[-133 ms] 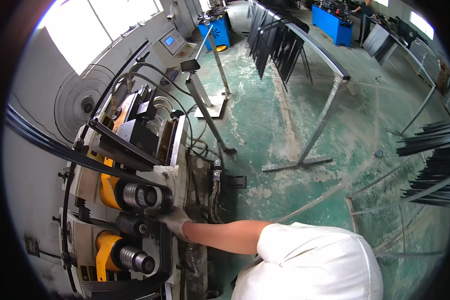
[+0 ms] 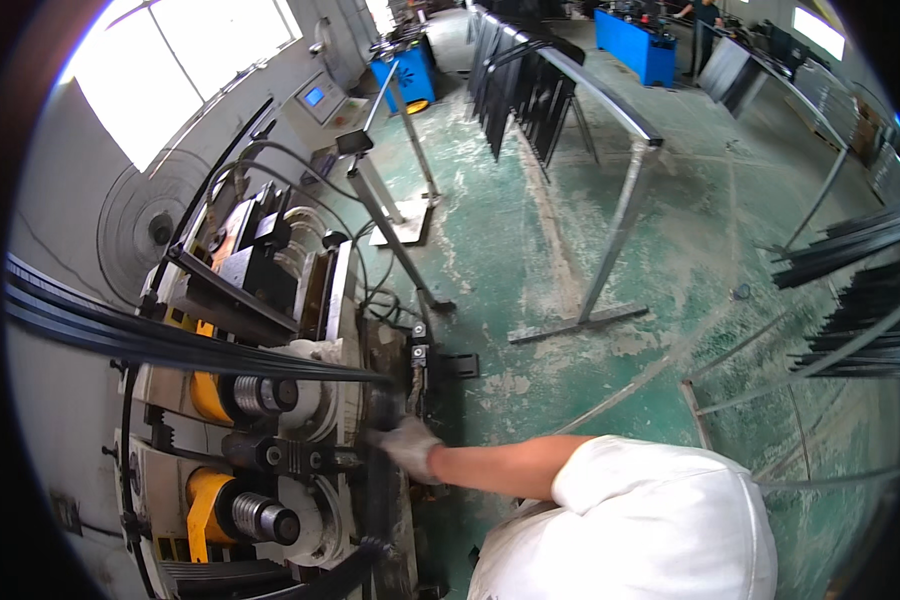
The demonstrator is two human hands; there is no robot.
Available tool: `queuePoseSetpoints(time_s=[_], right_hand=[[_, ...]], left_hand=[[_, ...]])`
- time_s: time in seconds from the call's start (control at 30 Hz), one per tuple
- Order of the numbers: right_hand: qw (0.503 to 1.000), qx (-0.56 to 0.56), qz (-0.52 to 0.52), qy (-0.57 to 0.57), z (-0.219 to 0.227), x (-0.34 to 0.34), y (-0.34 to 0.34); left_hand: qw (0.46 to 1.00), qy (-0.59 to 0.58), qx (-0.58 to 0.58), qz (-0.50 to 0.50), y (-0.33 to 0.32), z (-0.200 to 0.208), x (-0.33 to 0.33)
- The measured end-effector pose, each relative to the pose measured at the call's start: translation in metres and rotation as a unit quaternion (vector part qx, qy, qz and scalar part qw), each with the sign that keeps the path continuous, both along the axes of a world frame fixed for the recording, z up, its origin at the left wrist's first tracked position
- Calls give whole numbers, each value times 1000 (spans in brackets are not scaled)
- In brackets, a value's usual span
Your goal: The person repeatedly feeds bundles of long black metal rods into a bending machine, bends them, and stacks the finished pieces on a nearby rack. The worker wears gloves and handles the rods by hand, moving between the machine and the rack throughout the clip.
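1. Gloved hand rests on the bending machine beside its rollers; grip can't be told, nor which hand.
2. Black curved strip runs across the machine.
3. Dusty green floor, metal racks, bright window.

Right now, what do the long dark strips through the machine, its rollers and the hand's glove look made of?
Dark strips: probably metal profile with a black matte finish, thin and curved. Rollers: bare steel, grey, ribbed and shiny. Glove on the left hand: knitted fabric, whitish and soiled, as far as the blur allows.
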State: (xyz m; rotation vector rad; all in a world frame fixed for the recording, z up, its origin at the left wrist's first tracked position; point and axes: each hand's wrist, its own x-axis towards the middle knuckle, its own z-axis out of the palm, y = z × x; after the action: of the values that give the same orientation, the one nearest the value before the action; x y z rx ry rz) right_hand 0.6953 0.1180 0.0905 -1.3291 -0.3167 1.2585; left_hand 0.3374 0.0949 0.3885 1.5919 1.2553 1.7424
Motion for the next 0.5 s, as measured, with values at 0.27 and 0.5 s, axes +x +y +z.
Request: queuePoseSetpoints(time_s=[0.27,0.5], right_hand=[[913,-14,-371,-167,-112,197,-208],[785,-107,-457,-406,-50,381,-356]], left_hand=[[950,-241,-23,-199,-72,-120,-1],[818,-383,-403,-147,-140,-301,123]])
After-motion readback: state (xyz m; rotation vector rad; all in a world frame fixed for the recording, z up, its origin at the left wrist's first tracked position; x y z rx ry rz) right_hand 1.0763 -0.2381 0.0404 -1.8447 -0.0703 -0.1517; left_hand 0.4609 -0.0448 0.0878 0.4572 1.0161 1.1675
